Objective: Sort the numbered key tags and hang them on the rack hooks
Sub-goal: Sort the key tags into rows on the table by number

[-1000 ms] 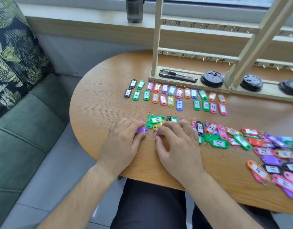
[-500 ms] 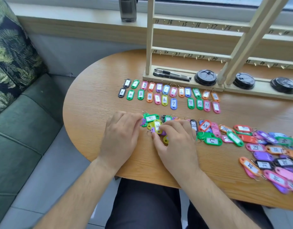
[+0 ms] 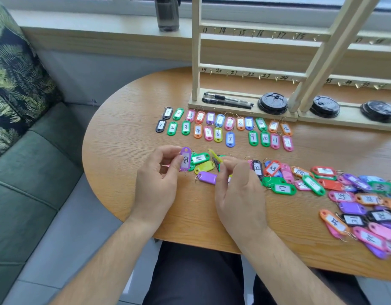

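Looks down on a rounded wooden counter [image 3: 124, 133] beside a green sofa [image 3: 36, 172]; holds a purple tag marked 13 [image 3: 185, 160] upright in the left grip [image 3: 156, 183], pinched between thumb and curled fingers, raised just above the counter; pinches a yellow tag [image 3: 213, 153] in the right grip [image 3: 238, 192] between thumb and fingertips, tilted on edge, its number not readable; between and under both grips lie a green tag marked 14 [image 3: 200, 158], a yellow-green tag [image 3: 204, 166] face down and a purple tag [image 3: 207, 177] face down, close together; farther back, two neat rows of tags [image 3: 197, 130] numbered 1 to 12, just in front of the rack base; to the right, a loose heap of mixed tags [image 3: 353, 208] spreading toward the counter's edge; at the back stands a pale wooden rack [image 3: 251, 70] with numbered hooks, none visibly bearing a tag; on its base, black pens [image 3: 227, 100] and black round lids [image 3: 273, 103]; a dark bottle [image 3: 167, 13] on the window sill
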